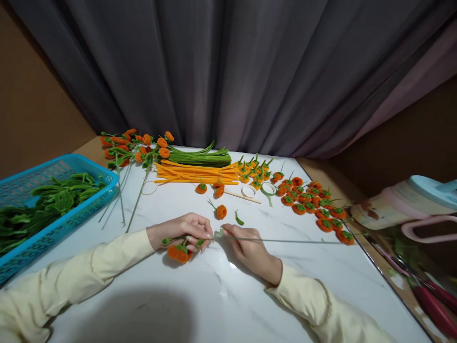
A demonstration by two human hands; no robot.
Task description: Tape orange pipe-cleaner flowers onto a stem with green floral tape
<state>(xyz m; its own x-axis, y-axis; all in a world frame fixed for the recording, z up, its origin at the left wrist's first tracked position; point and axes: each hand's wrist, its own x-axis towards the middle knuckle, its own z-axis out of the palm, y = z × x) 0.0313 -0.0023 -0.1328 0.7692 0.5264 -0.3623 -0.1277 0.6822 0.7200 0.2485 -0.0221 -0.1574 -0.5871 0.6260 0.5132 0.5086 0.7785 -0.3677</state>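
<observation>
My left hand (193, 229) is closed in a pinch on the stem of an orange fuzzy pipe-cleaner flower (179, 254), whose head hangs below the fingers over the table. Small green fuzzy leaf pieces stick out around that grip. From my left fingertips a thin wire stem (300, 241) runs out to the right, past my right hand (248, 247). Pinched between my right thumb and finger is a short strip of pale green floral tape (218, 234), touching the stem. Just beyond lie a loose orange flower (221, 211) and a small green curled piece (239, 218).
A blue basket (113, 180) of green leaves stands left. Finished orange flowers (121, 143), green pipe cleaners (200, 156) and orange pipe cleaners (196, 172) lie at the back. Several flower heads (309, 197) spread right, near tape rolls (268, 188). A tumbler (396, 202) and pliers (433, 305) are far right.
</observation>
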